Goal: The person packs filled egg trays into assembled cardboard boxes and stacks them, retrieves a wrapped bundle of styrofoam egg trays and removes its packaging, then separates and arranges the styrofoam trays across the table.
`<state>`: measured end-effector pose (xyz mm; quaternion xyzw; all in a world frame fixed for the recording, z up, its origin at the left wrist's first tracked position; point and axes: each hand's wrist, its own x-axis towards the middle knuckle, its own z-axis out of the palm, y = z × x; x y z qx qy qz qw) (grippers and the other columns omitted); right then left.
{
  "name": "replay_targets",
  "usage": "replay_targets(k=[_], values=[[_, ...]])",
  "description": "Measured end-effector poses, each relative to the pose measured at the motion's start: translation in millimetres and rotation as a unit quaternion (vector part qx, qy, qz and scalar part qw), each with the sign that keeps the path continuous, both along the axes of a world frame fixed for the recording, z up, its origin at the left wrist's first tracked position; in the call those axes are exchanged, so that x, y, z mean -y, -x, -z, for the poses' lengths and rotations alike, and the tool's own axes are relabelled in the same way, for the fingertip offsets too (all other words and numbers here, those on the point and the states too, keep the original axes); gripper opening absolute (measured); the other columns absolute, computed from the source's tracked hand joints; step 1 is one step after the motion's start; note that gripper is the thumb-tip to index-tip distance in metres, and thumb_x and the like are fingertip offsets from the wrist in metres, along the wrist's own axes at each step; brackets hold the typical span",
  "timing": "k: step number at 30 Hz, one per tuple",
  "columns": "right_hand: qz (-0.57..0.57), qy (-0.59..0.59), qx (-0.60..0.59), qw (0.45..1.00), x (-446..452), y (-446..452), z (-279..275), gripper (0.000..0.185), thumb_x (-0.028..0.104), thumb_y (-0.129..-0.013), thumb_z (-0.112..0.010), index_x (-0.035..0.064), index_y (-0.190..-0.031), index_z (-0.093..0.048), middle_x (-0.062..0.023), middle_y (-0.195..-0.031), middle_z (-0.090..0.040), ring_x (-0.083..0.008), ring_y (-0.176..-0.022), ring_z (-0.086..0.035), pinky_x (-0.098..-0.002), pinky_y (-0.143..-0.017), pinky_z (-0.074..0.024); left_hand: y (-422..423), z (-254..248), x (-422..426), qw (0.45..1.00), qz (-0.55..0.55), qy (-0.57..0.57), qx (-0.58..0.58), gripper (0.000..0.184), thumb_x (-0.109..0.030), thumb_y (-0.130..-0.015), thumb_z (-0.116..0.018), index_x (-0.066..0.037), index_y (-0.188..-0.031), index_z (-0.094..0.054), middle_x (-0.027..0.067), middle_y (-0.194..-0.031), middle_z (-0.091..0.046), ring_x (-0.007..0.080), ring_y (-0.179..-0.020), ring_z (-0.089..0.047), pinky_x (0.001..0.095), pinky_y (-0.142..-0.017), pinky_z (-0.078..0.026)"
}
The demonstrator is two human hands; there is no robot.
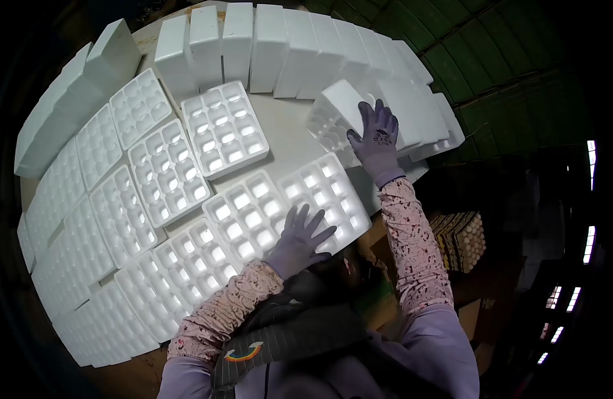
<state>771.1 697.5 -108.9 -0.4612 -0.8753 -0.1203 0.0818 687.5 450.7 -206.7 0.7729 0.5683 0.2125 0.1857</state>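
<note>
White foam trays with square cups lie open side up in rows on the table (280, 126). My left hand (298, 241), in a grey-purple glove, rests with spread fingers over the front tray (250, 216) and the edge of the tray to its right (326, 193). Farther right, my right hand (378, 143), gloved the same way, is at a tilted foam tray (343, 106). Its thumb and fingers are apart around the tray's edge; how firmly it grips cannot be made out.
A line of upright white foam trays (266, 50) runs along the table's back edge. More stand at the back left (77, 93). Stacked egg trays (460, 241) sit low at the right. Green panels (479, 60) are behind the table.
</note>
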Motion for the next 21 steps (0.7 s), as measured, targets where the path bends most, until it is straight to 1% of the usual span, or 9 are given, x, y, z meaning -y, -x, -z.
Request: replay_targets(k=[3,6,8,9,11,12,14,18,21], values=[[-0.110,0.036,-0.095,0.989,33,-16,-35,0.072,0.024,-0.074,-0.072,0.0122,-0.135,-0.036,-0.0145,-0.131,-0.040,-0.0327,-0.124,-0.037,-0.0482,-0.107,-0.0278,-6,17,-2,0.997,0.021,0.028,-0.070,0.059,-0.051,-0.090,-0.049,-0.024,-0.141,-0.041,0.0158,-0.150,-0.029,0.0443,-0.138,-0.020,0.0579,-0.113,-0.008],[-0.061,0.029,-0.326,0.943,104,-91,-67,0.079,0.017,-0.079,-0.071,0.0087,-0.143,-0.026,-0.0150,-0.134,-0.037,-0.0281,-0.130,-0.034,-0.0450,-0.108,-0.0310,-5,27,0,0.997,0.007,0.013,-0.076,0.054,-0.041,-0.091,-0.048,-0.020,-0.141,-0.041,0.0165,-0.147,-0.031,0.0431,-0.136,-0.025,0.0554,-0.114,-0.010],[0.041,0.057,-0.535,0.842,165,-147,-53,0.079,0.012,-0.084,-0.067,0.0049,-0.145,-0.019,-0.0173,-0.141,-0.031,-0.0238,-0.133,-0.030,-0.0402,-0.109,-0.0335,-7,30,0,0.997,0.003,0.011,-0.079,0.054,-0.039,-0.091,-0.049,-0.018,-0.141,-0.041,0.0169,-0.147,-0.032,0.0428,-0.136,-0.025,0.0552,-0.114,-0.011],[0.028,0.091,-0.689,0.718,184,-165,-43,0.076,0.016,-0.083,-0.069,0.0026,-0.144,-0.024,-0.0190,-0.143,-0.029,-0.0276,-0.127,-0.039,-0.0391,-0.107,-0.0369,-9,33,1,0.997,0.002,0.001,-0.081,0.054,-0.037,-0.091,-0.050,-0.017,-0.140,-0.041,0.0173,-0.146,-0.033,0.0421,-0.136,-0.026,0.0552,-0.114,-0.011],[0.020,0.010,-0.457,0.889,202,-213,-13,0.066,0.020,-0.088,-0.064,0.0007,-0.141,-0.031,-0.0204,-0.144,-0.029,-0.0308,-0.122,-0.046,-0.0385,-0.105,-0.0385,-8,36,3,0.995,-0.023,-0.006,-0.093,0.054,-0.035,-0.091,-0.051,-0.016,-0.140,-0.041,0.0177,-0.146,-0.033,0.0414,-0.136,-0.026,0.0551,-0.114,-0.012],[0.007,-0.020,-0.378,0.926,200,-210,-14,0.062,0.021,-0.089,-0.063,0.0001,-0.140,-0.033,-0.0209,-0.144,-0.029,-0.0318,-0.120,-0.048,-0.0383,-0.104,-0.0390,-8,34,3,0.997,-0.009,-0.004,-0.073,0.053,-0.034,-0.091,-0.051,-0.015,-0.139,-0.041,0.0179,-0.145,-0.034,0.0408,-0.135,-0.027,0.0554,-0.114,-0.012],[0.015,0.166,-0.295,0.941,197,-177,-21,0.050,0.026,-0.095,-0.053,-0.0003,-0.136,-0.040,-0.0187,-0.140,-0.037,-0.0295,-0.119,-0.050,-0.0374,-0.099,-0.0425,-9,28,5,0.999,-0.004,-0.025,-0.040,0.048,-0.032,-0.090,-0.053,-0.013,-0.134,-0.046,0.0172,-0.141,-0.039,0.0393,-0.133,-0.031,0.0554,-0.113,-0.016],[0.083,0.484,-0.663,0.565,154,-76,22,0.047,0.026,-0.096,-0.053,0.0005,-0.134,-0.043,-0.0120,-0.128,-0.048,-0.0225,-0.112,-0.051,-0.0333,-0.094,-0.0429,0,21,2,0.995,-0.047,-0.090,0.020,0.034,-0.024,-0.085,-0.059,-0.008,-0.116,-0.058,0.0137,-0.122,-0.054,0.0375,-0.125,-0.042,0.0521,-0.111,-0.027],[0.188,0.453,-0.743,0.455,83,-4,66,0.058,0.034,-0.091,-0.062,0.0034,-0.135,-0.041,-0.0098,-0.122,-0.051,-0.0188,-0.103,-0.050,-0.0317,-0.088,-0.0427,55,3,-21,0.931,-0.335,-0.149,-0.004,0.025,-0.014,-0.082,-0.060,-0.006,-0.105,-0.059,0.0137,-0.115,-0.054,0.0382,-0.121,-0.044,0.0507,-0.106,-0.032]])
